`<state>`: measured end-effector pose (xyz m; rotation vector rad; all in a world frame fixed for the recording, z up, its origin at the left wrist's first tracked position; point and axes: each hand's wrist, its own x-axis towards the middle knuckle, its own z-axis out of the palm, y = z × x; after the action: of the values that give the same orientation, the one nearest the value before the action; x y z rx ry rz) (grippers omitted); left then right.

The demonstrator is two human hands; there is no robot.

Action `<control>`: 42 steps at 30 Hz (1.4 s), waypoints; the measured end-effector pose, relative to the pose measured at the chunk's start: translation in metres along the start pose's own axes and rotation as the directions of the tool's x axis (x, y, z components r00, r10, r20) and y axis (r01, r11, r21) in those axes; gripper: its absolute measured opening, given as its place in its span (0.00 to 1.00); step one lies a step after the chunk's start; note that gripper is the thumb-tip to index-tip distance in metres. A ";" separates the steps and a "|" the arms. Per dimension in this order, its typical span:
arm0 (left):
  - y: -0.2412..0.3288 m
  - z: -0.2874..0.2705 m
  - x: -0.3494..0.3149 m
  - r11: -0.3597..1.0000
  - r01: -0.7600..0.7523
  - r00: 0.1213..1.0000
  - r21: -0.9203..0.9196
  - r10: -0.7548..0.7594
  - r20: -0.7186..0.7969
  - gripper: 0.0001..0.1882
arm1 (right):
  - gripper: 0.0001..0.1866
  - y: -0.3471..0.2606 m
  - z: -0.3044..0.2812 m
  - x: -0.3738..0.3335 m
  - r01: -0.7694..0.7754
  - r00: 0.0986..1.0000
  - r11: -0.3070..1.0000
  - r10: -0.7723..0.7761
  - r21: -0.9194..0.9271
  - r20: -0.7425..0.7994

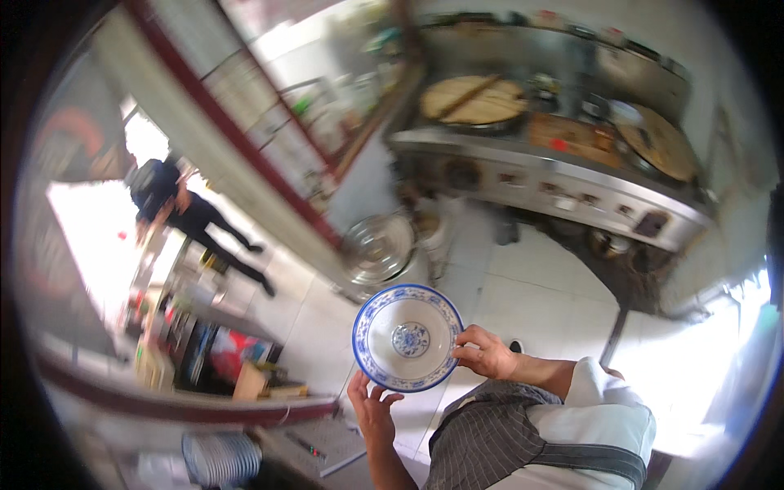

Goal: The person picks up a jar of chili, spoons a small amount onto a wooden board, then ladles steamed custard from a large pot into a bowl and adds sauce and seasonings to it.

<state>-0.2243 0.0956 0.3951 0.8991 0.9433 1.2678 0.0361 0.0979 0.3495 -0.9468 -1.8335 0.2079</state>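
Far left of the blue-and-white bowl (407,337), a person in dark clothes (189,216) walks across the sunlit tiled floor (523,286), well apart from it. Below-left of the bowl, a stack of ribbed white plates (219,457) sits at the lower edge, beside a cluttered low bench (188,400). Directly beneath the bowl, the left hand (371,408) reaches up, its fingers (356,384) spread and touching the lower rim. The bowl itself is held tilted in mid-air, empty, its patterned inside facing the camera. Just above it, a round steel basin (377,247) rests on the floor. On the bowl's right side, the right hand (486,353) pinches the rim, fingers (467,351) closed on it. Farther up and right of the bowl, a long steel cooking range (555,175) carries two round wooden lids (474,100).
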 end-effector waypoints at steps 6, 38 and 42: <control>-0.132 0.208 0.107 0.942 -0.049 0.881 0.333 -0.116 0.459 0.30 | 0.22 0.075 -0.172 -0.083 -0.255 0.954 0.901 0.176 -0.352 -0.242; -0.439 0.739 -0.107 0.671 -0.200 -0.441 0.714 -0.712 0.546 0.35 | 0.44 0.113 -0.384 -0.380 -0.101 -0.691 0.975 0.073 0.196 -0.719; -0.477 0.776 -0.217 0.668 -0.052 -0.649 0.742 -0.587 0.484 0.35 | 0.44 0.026 -0.443 -0.448 -0.312 -0.704 0.908 -0.025 0.278 -0.709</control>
<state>0.6561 -0.1864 0.2473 1.2837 -0.2552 -0.9367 0.5003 -0.3113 0.2266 -0.8900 0.5171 -0.6291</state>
